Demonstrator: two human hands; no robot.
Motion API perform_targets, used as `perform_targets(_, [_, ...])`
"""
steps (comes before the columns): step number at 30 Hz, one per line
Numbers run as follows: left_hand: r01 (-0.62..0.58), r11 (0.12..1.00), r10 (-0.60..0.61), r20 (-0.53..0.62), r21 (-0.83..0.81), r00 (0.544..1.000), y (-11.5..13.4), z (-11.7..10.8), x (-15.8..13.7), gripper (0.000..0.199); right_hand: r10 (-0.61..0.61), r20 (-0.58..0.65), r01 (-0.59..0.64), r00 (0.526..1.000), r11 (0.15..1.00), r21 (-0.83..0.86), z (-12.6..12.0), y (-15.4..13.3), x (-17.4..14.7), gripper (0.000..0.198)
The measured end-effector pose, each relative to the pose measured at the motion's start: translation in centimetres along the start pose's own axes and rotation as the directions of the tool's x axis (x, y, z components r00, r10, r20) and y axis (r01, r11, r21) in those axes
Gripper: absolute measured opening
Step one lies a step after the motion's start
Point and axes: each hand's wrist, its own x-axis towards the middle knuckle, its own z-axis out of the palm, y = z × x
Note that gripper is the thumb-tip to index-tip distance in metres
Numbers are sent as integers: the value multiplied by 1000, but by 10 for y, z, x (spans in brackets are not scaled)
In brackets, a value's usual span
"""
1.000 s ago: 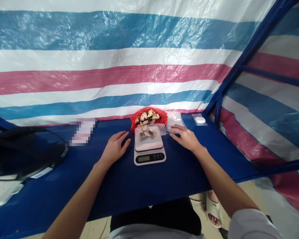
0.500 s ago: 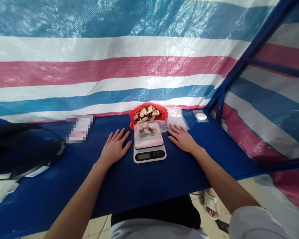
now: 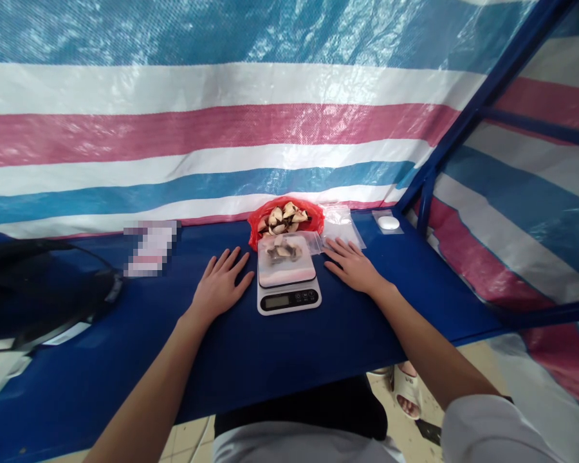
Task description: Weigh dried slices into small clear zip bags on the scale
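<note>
My left hand [image 3: 220, 283] lies flat on the blue table, fingers spread, just left of a white kitchen scale [image 3: 289, 302]. On the other side my right hand [image 3: 353, 265] rests palm down with its fingers apart, the tips by a stack of clear plastic bags [image 3: 341, 228]. A clear zip bag [image 3: 285, 251] with a few dark and pale dried pieces sits on the scale's plate. Behind it, a red plastic bag [image 3: 255, 226] stands open, filled with pale, dark-edged dried slices [image 3: 285, 217]. The scale's display is unreadable.
A small white oval object [image 3: 388, 222] lies on a clear packet at the back right. Blurred-out paper [image 3: 150, 249] lies on the left, near a black bag-like item [image 3: 43, 289] and a white box [image 3: 0, 373]. Striped tarpaulin [image 3: 212, 135] walls the back; a blue frame post [image 3: 463, 135] rises right.
Both hands stay flat in place beside the scale. The whole view has shifted very slightly; nothing on the table has visibly moved.
</note>
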Motion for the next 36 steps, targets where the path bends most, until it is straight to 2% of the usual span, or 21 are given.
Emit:
perform_targets(20, [8,998,-11,-30,-66,999,-2,3,0,56,-11,-31,11,999,1000,-14,-1,-2,0,51])
perform_targets(25, [23,986,-41,-108,-164,993,-2,-1,5,52,-8,-79,7,997,1000,-5,-6,-4,1,48])
perform_targets(28, [-5,960,-53,-203,-278,978,2,-12,11,48,11,-130,-2,991,997,74,-15,-6,2,46])
perform_targets(31, [-63,908,-68,-293,-415,954,13,-27,18,45,72,-211,-20,975,971,238,-27,-11,5,43])
perform_targets(34, [-170,855,1,-326,-489,945,27,-40,26,43,191,-263,-51,946,886,461,-36,-20,10,39])
perform_targets(36, [-238,827,65,-334,-509,940,35,-45,31,42,287,-259,-74,922,789,610,-37,-27,16,37])
